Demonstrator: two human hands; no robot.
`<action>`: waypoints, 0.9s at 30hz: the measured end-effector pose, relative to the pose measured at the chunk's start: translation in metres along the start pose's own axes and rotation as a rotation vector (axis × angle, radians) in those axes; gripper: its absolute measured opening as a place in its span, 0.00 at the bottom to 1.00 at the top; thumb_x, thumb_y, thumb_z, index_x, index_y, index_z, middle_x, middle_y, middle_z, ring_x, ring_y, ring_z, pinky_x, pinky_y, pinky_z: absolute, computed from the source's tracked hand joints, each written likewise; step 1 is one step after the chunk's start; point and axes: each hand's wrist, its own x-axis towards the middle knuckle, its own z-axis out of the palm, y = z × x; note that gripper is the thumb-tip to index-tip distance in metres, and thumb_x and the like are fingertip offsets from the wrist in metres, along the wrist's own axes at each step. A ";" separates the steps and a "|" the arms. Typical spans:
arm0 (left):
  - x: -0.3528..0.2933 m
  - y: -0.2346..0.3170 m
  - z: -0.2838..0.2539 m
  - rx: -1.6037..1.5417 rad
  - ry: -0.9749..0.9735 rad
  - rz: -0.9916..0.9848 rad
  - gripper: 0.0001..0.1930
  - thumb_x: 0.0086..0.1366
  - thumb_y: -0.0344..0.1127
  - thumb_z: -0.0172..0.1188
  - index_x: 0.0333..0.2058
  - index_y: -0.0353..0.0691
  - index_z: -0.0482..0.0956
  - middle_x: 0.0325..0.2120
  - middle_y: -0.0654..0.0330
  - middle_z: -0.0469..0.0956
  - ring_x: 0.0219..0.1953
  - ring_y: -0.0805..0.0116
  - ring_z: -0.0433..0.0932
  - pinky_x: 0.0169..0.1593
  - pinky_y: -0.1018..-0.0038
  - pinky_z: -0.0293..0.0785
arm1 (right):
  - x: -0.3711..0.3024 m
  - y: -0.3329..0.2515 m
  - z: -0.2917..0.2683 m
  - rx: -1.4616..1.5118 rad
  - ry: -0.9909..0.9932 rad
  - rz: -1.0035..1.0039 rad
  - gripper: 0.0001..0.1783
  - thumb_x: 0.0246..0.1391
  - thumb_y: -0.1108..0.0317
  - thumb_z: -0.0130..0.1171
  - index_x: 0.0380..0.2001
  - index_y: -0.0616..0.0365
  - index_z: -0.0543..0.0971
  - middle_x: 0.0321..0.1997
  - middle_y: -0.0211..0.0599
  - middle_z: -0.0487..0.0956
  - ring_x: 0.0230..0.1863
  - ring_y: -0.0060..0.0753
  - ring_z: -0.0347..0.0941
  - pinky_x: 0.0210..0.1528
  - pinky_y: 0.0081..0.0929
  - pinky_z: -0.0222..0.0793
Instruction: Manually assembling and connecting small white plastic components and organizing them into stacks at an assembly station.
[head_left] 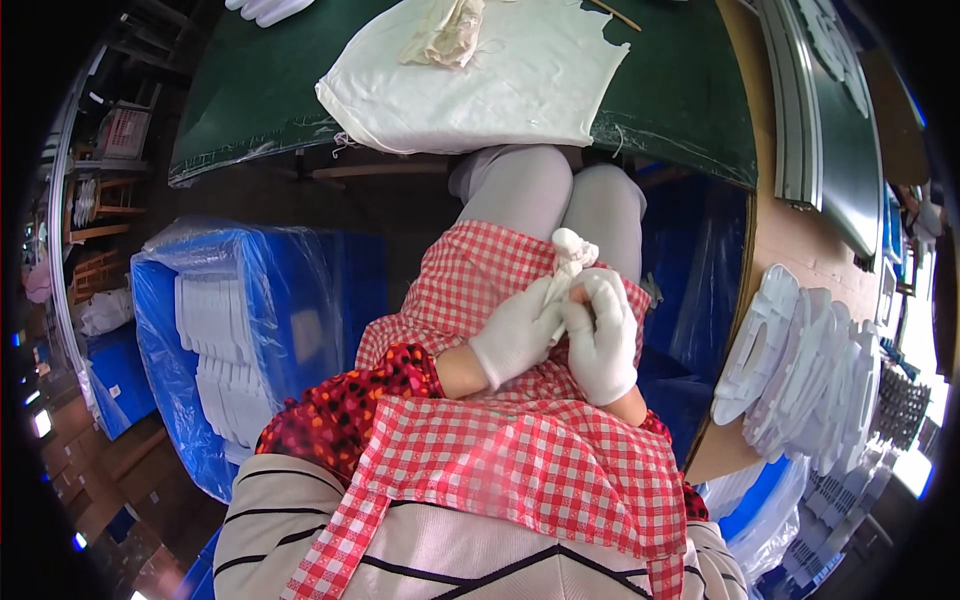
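Both my hands wear white gloves and meet over my lap. My left hand [515, 335] is closed around the lower part of a white cloth bundle [574, 252], which has a rounded, knotted-looking top and a narrow stem. My right hand [603, 340] is closed against the same bundle from the other side, its fingers curled, with a bare fingertip showing. Whether a stick runs inside the cloth, I cannot tell. Under the hands lies my red and white checked apron [480, 265].
Ahead, a green table [690, 100] carries a white cloth [500, 105], a crumpled beige cloth [447, 35] and a thin wooden stick [616, 14]. To the left stands a plastic-lined blue bin [300, 320] with stacked white parts [215, 320]. More white plastic parts [800, 360] lie on cardboard at right.
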 end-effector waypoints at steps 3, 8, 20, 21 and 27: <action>-0.002 0.007 -0.004 -0.309 -0.058 -0.140 0.15 0.67 0.42 0.49 0.43 0.35 0.68 0.25 0.57 0.75 0.25 0.67 0.75 0.31 0.72 0.71 | -0.011 -0.008 -0.008 0.026 -0.158 0.074 0.06 0.45 0.81 0.56 0.27 0.61 0.70 0.26 0.41 0.71 0.27 0.43 0.70 0.30 0.32 0.67; 0.004 -0.006 -0.001 0.026 -0.024 0.158 0.10 0.67 0.36 0.49 0.43 0.38 0.69 0.28 0.62 0.73 0.31 0.72 0.74 0.35 0.74 0.73 | -0.010 -0.019 -0.002 -0.160 -0.100 -0.217 0.14 0.32 0.77 0.66 0.22 0.58 0.70 0.25 0.34 0.74 0.27 0.37 0.71 0.28 0.30 0.69; -0.009 -0.002 -0.023 -0.529 -0.385 -0.063 0.10 0.67 0.35 0.51 0.43 0.37 0.72 0.33 0.65 0.73 0.33 0.74 0.73 0.40 0.78 0.72 | -0.031 -0.014 -0.002 -0.043 -0.236 -0.251 0.10 0.30 0.75 0.63 0.21 0.54 0.73 0.23 0.34 0.73 0.26 0.37 0.72 0.29 0.32 0.71; -0.009 -0.004 -0.022 -0.599 -0.366 -0.096 0.10 0.67 0.35 0.51 0.43 0.36 0.72 0.33 0.64 0.73 0.34 0.73 0.73 0.40 0.77 0.72 | -0.032 -0.014 -0.004 -0.041 -0.237 -0.246 0.10 0.30 0.75 0.63 0.21 0.54 0.73 0.23 0.34 0.73 0.26 0.37 0.72 0.29 0.32 0.71; -0.005 -0.008 -0.021 -0.599 -0.398 -0.118 0.14 0.69 0.36 0.49 0.48 0.35 0.68 0.40 0.59 0.75 0.42 0.71 0.75 0.48 0.74 0.72 | -0.020 -0.026 -0.009 0.005 -0.486 -0.447 0.06 0.34 0.73 0.59 0.21 0.55 0.75 0.27 0.32 0.76 0.26 0.34 0.73 0.29 0.29 0.71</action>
